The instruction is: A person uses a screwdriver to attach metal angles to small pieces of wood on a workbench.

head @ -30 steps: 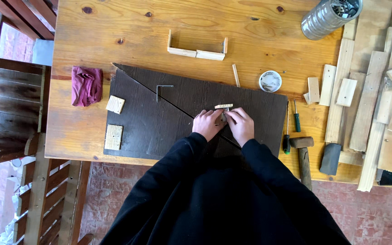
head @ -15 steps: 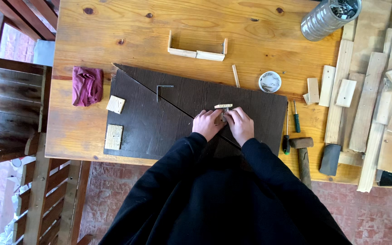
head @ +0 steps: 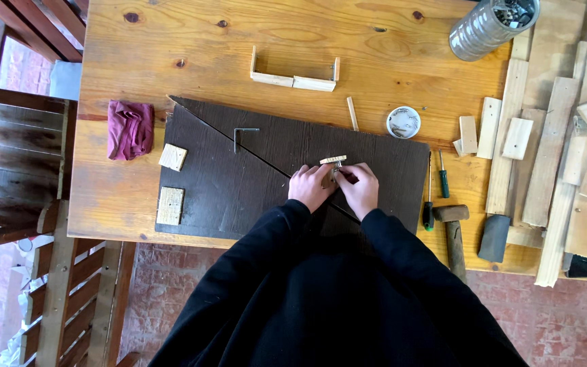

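Small pale wooden piece (head: 333, 160), flat-topped

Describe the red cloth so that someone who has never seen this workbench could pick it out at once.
Start at the wooden table and find the dark board lying on it. Just off its left edge lies the crumpled red cloth, the only soft, red thing among wood pieces.

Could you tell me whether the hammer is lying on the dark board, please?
No, the hammer lies on the wooden table, right of the dark board.
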